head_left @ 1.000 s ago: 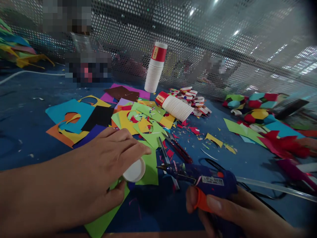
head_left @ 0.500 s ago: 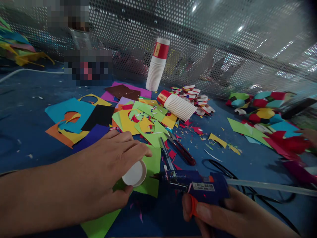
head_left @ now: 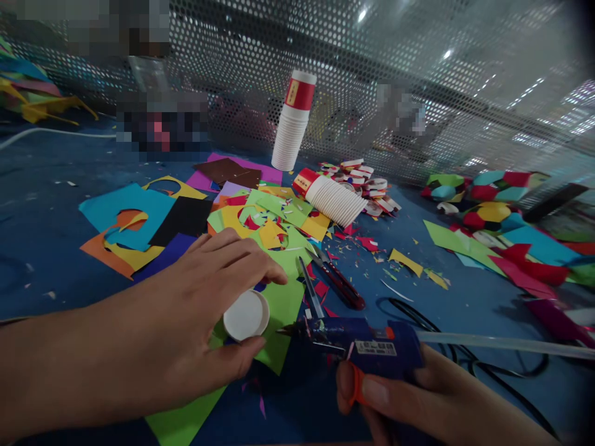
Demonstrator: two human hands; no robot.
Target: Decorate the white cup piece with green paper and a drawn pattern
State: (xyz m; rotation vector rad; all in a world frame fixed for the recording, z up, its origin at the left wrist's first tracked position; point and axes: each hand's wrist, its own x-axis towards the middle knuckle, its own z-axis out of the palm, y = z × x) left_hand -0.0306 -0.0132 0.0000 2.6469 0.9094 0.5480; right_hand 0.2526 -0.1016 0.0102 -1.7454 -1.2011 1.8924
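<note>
My left hand (head_left: 204, 310) curls around a shallow white paper cup base (head_left: 247, 317), its thumb and fingers at the rim. The base rests over a green paper sheet (head_left: 279, 344). Close on the right, my right hand (head_left: 395, 396) grips a blue hot glue gun (head_left: 372, 344), one finger on the orange trigger (head_left: 357, 383). The gun's nozzle points left, a short gap from the cup base. A clear glue stick (head_left: 493, 342) sticks out of its back. Just beyond the gun lie a pen (head_left: 310, 288) and a dark red craft knife (head_left: 341, 282).
Cut coloured paper (head_left: 158, 214) covers the blue table's middle. One cup stack (head_left: 290, 136) stands upright; another stack (head_left: 332, 197) lies beside a pile of cut cup rings (head_left: 372, 186). Patchwork paper balls (head_left: 493, 214) sit right. A black cord (head_left: 418, 313) trails behind the gun.
My left thumb has slid up and rightward along the cup base's rim. The green sheet under it has turned clockwise. Another person's hand at the right edge has gone from view.
</note>
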